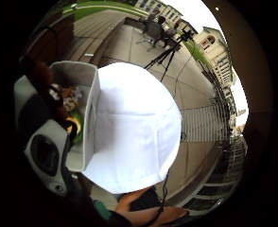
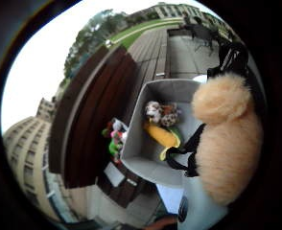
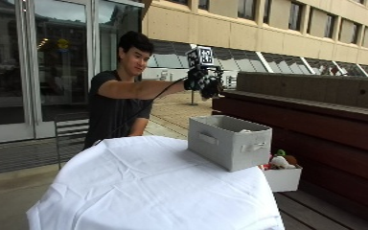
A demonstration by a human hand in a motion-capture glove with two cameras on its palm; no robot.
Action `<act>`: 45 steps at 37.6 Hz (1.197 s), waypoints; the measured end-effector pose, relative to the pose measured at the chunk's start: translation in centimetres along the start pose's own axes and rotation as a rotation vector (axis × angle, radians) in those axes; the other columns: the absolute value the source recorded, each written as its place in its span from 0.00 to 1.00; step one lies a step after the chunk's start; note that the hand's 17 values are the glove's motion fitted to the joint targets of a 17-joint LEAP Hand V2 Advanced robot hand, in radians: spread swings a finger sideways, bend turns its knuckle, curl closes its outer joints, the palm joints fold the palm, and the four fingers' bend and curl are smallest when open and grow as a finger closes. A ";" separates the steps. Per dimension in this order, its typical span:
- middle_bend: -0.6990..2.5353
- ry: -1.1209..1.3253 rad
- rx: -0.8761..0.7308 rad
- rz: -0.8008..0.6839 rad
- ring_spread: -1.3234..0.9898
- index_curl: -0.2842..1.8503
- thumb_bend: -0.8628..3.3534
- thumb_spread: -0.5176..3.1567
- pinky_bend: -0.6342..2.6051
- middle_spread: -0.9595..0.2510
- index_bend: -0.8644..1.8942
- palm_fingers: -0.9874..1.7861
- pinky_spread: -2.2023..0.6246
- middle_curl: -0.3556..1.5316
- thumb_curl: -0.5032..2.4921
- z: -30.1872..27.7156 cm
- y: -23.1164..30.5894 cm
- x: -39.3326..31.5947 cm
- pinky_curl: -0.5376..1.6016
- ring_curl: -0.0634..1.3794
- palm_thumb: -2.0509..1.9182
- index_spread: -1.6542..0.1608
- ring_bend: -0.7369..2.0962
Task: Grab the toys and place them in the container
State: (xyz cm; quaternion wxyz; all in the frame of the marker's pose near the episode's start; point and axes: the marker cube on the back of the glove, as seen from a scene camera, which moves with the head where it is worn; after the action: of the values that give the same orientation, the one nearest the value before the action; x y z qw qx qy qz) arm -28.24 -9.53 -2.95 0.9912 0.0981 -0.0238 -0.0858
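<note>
My gloved right hand (image 3: 202,80) is raised well above the grey fabric container (image 3: 227,143), which stands on the right side of the white-clothed table (image 3: 145,182). A fuzzy tan plush toy (image 2: 227,136) lies against the palm, and the fingers curl round it. The thumb side palm view looks down into the container (image 2: 142,125). A yellow toy (image 2: 163,136) and a spotted plush (image 2: 160,114) lie inside it. The little finger side palm view shows the container (image 1: 90,118) at the edge of the table (image 1: 139,127).
A small white box (image 3: 282,178) with more toys (image 2: 113,138) stands on the dark wooden bench (image 3: 311,120) just beyond the table's right edge. A metal chair (image 3: 69,129) stands behind the table beside the person. Camera tripods (image 1: 166,53) stand on the paving.
</note>
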 end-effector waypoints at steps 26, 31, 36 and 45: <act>0.28 0.048 -0.199 -0.056 0.52 0.35 0.16 0.39 0.63 0.72 0.34 0.33 0.73 0.48 0.32 4.3 0.2 1.6 0.48 0.29 0.46 0.74 0.52; 0.29 0.066 -0.207 -0.010 0.52 0.34 0.17 0.40 0.59 0.73 0.36 0.31 0.75 0.48 0.30 4.5 0.4 9.3 0.46 0.25 0.46 0.74 0.47; 0.29 0.068 -0.236 0.052 0.50 0.33 0.17 0.40 0.55 0.73 0.37 0.31 0.75 0.47 0.27 5.0 2.8 14.9 0.43 0.24 0.46 0.75 0.45; 0.29 0.100 -0.218 0.241 0.47 0.33 0.17 0.42 0.48 0.73 0.37 0.32 0.73 0.46 0.24 5.9 6.2 23.9 0.40 0.22 0.47 0.77 0.42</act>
State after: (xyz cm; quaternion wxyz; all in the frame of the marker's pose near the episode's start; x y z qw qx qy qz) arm -4.04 -8.89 4.75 0.9990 -0.0093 0.0235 0.0366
